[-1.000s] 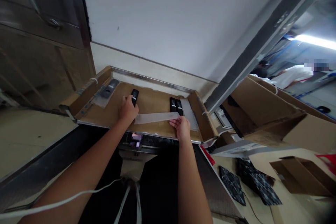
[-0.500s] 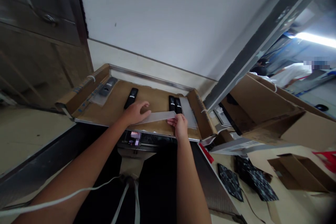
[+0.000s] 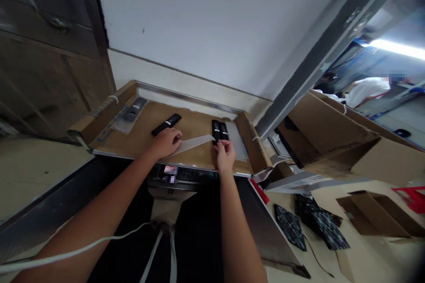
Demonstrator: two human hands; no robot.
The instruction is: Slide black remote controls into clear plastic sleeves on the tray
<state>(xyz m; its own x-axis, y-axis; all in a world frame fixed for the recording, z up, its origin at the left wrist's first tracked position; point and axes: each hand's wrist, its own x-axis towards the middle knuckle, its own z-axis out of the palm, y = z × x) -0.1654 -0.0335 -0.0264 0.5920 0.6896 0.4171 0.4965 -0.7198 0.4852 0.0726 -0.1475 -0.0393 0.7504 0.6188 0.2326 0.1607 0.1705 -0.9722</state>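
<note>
My left hand rests at the left end of a long translucent plastic bag, its fingers bent and the thumb apart from them. Just beyond it, a black remote control with a white label lies slanted on the cardboard. My right hand pinches the bag's right end, near the lower ends of a pair of black remote controls lying side by side. To their right is a flat pile of translucent bags. At the far left lies a bagged remote control.
A cardboard-lined tray with raised cardboard sides carries these things. Behind it stands a pale wall panel. Open cardboard boxes and dark patterned bags are to the right. A person in white bends in the background.
The single remote control has turned to a flatter slant. My left hand has shifted left and its fingers have drawn closer. The plastic bag's right end has risen, tilting the bag more.
</note>
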